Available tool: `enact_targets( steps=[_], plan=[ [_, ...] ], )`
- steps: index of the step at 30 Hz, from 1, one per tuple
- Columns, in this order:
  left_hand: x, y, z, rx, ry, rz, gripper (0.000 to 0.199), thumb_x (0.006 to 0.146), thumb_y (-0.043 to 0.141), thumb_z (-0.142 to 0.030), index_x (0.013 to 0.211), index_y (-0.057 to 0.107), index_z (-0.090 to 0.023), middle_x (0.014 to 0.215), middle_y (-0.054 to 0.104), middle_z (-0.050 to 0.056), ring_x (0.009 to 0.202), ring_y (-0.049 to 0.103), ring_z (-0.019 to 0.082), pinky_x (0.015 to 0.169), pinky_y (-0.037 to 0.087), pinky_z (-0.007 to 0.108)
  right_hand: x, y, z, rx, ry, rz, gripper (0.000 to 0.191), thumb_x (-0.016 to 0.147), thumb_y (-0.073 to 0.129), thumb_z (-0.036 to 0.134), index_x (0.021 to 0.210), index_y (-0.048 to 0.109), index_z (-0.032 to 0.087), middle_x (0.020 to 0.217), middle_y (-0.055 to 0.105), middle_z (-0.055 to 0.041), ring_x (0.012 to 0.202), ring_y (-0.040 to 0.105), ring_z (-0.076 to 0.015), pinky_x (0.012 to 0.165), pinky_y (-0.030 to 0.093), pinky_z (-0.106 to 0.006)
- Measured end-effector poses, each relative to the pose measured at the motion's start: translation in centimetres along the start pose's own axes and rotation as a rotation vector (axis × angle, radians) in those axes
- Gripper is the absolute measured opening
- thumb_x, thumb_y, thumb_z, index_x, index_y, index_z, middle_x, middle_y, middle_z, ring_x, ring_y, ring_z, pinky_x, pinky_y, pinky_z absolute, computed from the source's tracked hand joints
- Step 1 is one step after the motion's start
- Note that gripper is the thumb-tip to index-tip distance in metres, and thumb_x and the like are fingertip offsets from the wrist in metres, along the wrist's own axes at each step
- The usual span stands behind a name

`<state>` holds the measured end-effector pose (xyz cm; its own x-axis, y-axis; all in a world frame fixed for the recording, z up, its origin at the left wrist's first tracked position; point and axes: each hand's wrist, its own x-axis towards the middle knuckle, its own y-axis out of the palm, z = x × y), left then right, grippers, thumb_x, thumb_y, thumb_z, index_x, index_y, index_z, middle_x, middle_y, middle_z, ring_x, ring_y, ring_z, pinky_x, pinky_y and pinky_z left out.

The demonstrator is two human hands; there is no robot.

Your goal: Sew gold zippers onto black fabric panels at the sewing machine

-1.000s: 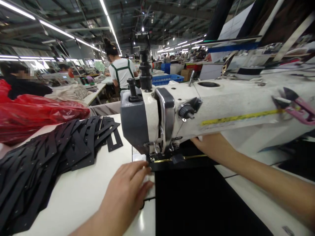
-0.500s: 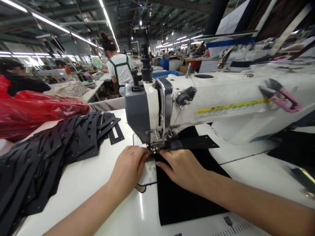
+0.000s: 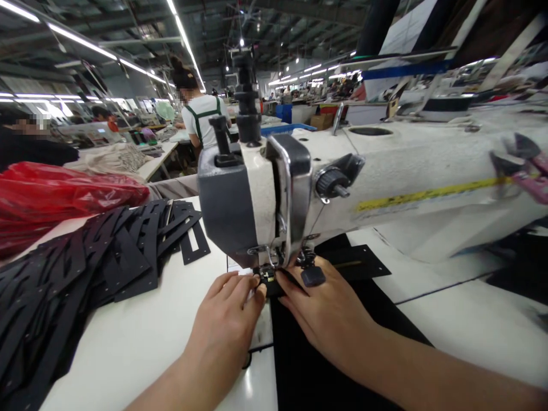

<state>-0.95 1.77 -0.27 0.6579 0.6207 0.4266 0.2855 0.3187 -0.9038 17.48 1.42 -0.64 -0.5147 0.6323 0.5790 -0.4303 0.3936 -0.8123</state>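
A sewing machine head [image 3: 229, 211] stands over the work, its presser foot [image 3: 269, 274] down on a black strip [image 3: 372, 262]. Short gold zipper teeth show at the foot, and the strip's far end sticks out to the right. Beneath the strip lies a black fabric panel [image 3: 312, 371]. My left hand [image 3: 229, 319] pinches the strip's left end with fingers and thumb, just left of the foot. On the right of the foot, my right hand [image 3: 329, 314] has its fingers closed at the strip, over the panel; its fingertips are partly hidden by the machine.
Many black slotted pieces [image 3: 124, 257] are piled on the left of the white table [image 3: 141, 342]. Behind them lies a red plastic bag [image 3: 68, 194]. Pink-handled snips [image 3: 524, 165] rest against the machine arm [image 3: 411, 154]. A co-worker [image 3: 205, 117] stands farther back.
The view has moved closer to the machine. Both hands stay at the presser foot; my left fingers now curl more over the strip's end, with gold teeth showing more clearly.
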Motion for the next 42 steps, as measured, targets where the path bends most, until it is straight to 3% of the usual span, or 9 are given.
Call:
enact_targets(
  steps=[3, 10, 27, 42],
  plan=[
    [-0.1, 0.2, 0.0, 0.052, -0.001, -0.045, 0.022, 0.088, 0.041, -0.01, 0.095, 0.061, -0.015, 0.097, 0.063, 0.009, 0.096, 0.058, 0.023, 0.092, 0.038, 0.046, 0.2, 0.6, -0.5, 0.093, 0.013, 0.098, 0.02, 0.083, 0.046, 0.008, 0.093, 0.063, 0.008, 0.105, 0.061, -0.0143, 0.101, 0.053, -0.0258, 0.092, 0.041, -0.04],
    [0.4, -0.3, 0.0, 0.065, 0.034, -0.047, 0.025, 0.089, 0.038, -0.01, 0.09, 0.062, -0.015, 0.091, 0.065, 0.007, 0.09, 0.06, 0.022, 0.093, 0.035, 0.047, 0.6, 0.3, -0.5, 0.057, -0.016, 0.194, 0.023, 0.083, 0.043, 0.007, 0.098, 0.06, 0.006, 0.101, 0.061, -0.0134, 0.096, 0.054, -0.0235, 0.088, 0.044, -0.036],
    [0.9, -0.2, 0.3, 0.011, 0.016, -0.003, 0.016, 0.086, 0.045, -0.011, 0.087, 0.061, -0.014, 0.09, 0.064, 0.008, 0.087, 0.059, 0.021, 0.089, 0.041, 0.043, 0.7, 0.7, -0.9, 0.017, -0.037, 0.202, 0.026, 0.081, 0.044, 0.005, 0.102, 0.06, 0.008, 0.107, 0.06, -0.0136, 0.103, 0.053, -0.0239, 0.095, 0.04, -0.038],
    [0.8, 0.8, 0.9, -0.004, 0.016, -0.121, 0.012, 0.083, 0.05, -0.007, 0.078, 0.058, -0.014, 0.084, 0.063, 0.006, 0.081, 0.059, 0.02, 0.082, 0.046, 0.039, 1.4, 0.6, -0.7, 0.032, -0.022, 0.165, 0.023, 0.08, 0.044, 0.004, 0.093, 0.061, 0.011, 0.102, 0.063, -0.0126, 0.09, 0.058, -0.0226, 0.084, 0.047, -0.036]
  ],
)
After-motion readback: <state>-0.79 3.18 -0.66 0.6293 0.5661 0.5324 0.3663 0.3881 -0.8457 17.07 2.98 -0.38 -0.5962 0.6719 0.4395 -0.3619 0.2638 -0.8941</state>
